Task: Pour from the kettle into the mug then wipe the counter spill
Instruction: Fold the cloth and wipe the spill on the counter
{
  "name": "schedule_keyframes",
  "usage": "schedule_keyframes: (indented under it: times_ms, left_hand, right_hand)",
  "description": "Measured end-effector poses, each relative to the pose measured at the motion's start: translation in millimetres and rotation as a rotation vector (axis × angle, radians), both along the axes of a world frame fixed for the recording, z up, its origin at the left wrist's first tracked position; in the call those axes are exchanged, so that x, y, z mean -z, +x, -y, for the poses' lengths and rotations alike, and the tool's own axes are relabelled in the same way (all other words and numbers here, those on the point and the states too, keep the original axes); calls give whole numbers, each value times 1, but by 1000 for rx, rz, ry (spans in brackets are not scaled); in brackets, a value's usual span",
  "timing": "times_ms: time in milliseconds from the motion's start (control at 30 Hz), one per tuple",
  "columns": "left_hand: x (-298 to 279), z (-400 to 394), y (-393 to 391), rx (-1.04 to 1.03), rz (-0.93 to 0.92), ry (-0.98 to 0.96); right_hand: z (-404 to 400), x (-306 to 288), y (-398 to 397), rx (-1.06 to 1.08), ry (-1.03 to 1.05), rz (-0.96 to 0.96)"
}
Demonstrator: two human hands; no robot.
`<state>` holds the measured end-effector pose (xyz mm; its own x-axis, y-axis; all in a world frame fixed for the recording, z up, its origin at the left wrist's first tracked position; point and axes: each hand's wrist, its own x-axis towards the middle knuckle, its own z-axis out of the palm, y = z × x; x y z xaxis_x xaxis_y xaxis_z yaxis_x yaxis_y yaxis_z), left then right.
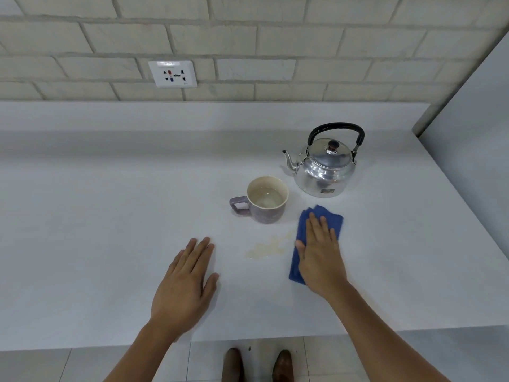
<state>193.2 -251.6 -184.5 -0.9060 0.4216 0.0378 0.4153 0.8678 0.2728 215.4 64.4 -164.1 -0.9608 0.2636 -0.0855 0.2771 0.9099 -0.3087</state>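
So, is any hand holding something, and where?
Nothing is gripped. The right hand lies flat on the blue cloth; the left hand rests flat on the counter.

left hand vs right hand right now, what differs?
The right hand lies flat on the blue cloth, beside the spill; the left hand rests on the bare counter. The right sits nearer the mug and kettle. Both are palm down, fingers extended.

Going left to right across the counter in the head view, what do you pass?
Left hand flat on the counter → mug → spill → right hand pressing the blue cloth. The kettle sits farther back, overlapping the cloth's span.
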Motion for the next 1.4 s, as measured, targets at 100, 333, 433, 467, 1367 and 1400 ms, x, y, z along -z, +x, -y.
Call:
schedule_keyframes:
  times_ms: [100,333,433,467,1367,1400]
  left_hand:
    - [-1,1,1,0,-2,-3]
    - [-2,1,1,7,2,3]
    - [-3,0,0,6,4,1]
    - [-3,0,0,6,3,-2]
    - [-2,8,-3,54,10,5]
    - [-2,9,-3,66,10,0]
  right_hand:
    - [13,3,19,-184,31,-7]
    - [-36,10,89,-277,84,26]
    - [-53,9,65,-147,86,46]
    - [-50,9,52,-128,87,44]
    - [91,1,37,-419,-46,6]
    - [94,2,44,-471,-41,9]
